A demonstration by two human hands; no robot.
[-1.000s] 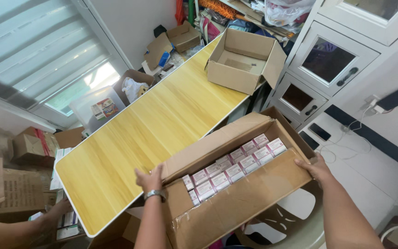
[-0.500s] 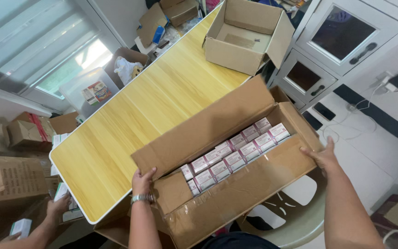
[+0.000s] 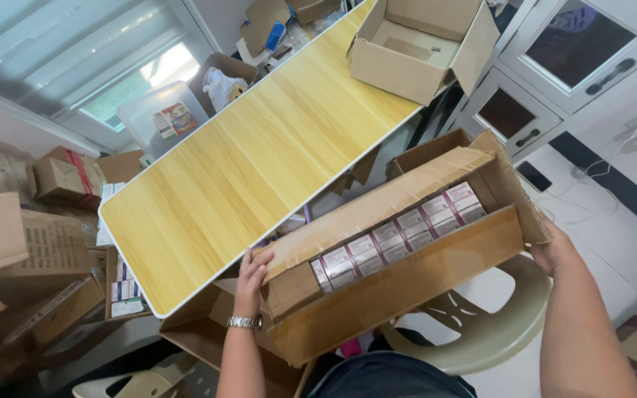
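I hold a long open cardboard box (image 3: 414,269) between both hands, off the table's near edge and above a pale plastic chair (image 3: 481,332). A row of several small white and maroon packets (image 3: 396,236) fills the box. My left hand (image 3: 251,274), with a metal watch on the wrist, grips the box's left end by its flap. At the box's right end, my right hand (image 3: 551,250) presses against the outer wall. The box's flaps stand open.
A long wooden-topped table (image 3: 259,155) runs diagonally, with an empty open carton (image 3: 422,48) at its far end. Cardboard boxes (image 3: 31,243) pile on the floor to the left. White cabinets (image 3: 576,51) stand at the right. Another open box (image 3: 200,339) lies under my left arm.
The box has come off the table toward me and now hangs over the chair. Both hands kept their grip on its ends.
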